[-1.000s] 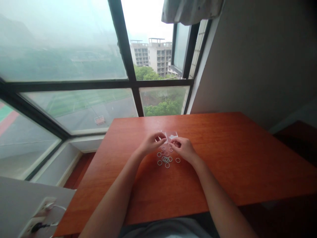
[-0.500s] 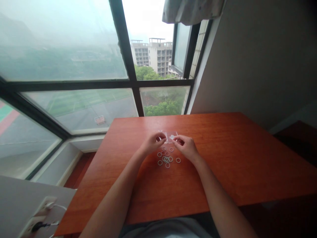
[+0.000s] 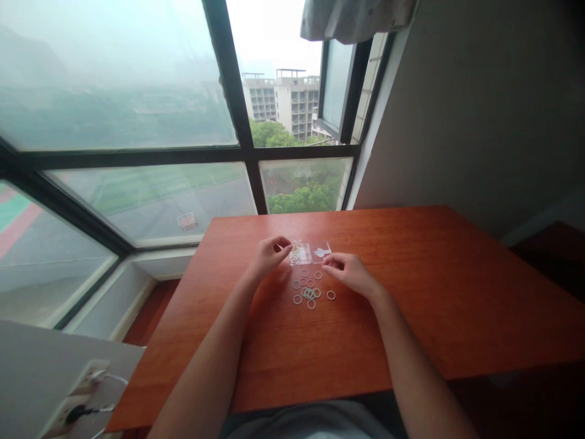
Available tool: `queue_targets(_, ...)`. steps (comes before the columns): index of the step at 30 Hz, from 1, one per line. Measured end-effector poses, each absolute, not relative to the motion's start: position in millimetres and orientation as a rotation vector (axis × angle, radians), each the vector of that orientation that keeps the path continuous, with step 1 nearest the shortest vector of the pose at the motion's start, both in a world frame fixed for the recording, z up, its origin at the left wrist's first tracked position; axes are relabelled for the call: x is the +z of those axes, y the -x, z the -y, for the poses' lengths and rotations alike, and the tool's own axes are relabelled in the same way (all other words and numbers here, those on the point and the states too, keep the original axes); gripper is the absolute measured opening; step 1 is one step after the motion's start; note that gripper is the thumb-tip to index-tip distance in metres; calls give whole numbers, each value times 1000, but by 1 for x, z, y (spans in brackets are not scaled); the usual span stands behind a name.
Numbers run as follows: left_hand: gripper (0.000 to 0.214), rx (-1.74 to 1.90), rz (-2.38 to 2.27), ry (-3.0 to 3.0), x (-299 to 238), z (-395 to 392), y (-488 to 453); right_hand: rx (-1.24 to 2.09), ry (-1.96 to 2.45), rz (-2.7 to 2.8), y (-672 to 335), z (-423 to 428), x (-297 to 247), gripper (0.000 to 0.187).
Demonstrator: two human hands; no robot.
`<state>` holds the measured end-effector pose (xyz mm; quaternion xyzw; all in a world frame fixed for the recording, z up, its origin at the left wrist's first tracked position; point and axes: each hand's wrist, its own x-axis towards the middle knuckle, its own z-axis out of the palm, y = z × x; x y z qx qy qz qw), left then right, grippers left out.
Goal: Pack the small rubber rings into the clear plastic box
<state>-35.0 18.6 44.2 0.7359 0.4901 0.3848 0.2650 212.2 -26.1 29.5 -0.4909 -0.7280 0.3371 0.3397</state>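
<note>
Crosswise: opened clear box [image 3: 302, 253], long axis left-to-right | left hand [image 3: 265, 258], right hand [image 3: 353, 272]: fingers [image 3: 284, 251] curled, cannot tell grip

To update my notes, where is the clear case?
In the head view, the clear case lies on the table between left hand and right hand, beyond the loose rings.

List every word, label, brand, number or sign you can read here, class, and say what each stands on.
None: no text can be read anywhere.
Clear box, with its white shape: too small to tell if print is there.
Wall sockets: no legible marking.
</note>
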Motion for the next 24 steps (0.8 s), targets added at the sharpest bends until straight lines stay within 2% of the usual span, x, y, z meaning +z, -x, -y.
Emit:
queue_targets(10,19,1034,-1340,-2020,40,-20,36,1289,1276,2168,-224,31,26,15)
queue_targets(24,18,1021,-1305,-2003,37,-20,31,771,1396,2322,-204,34,29,13)
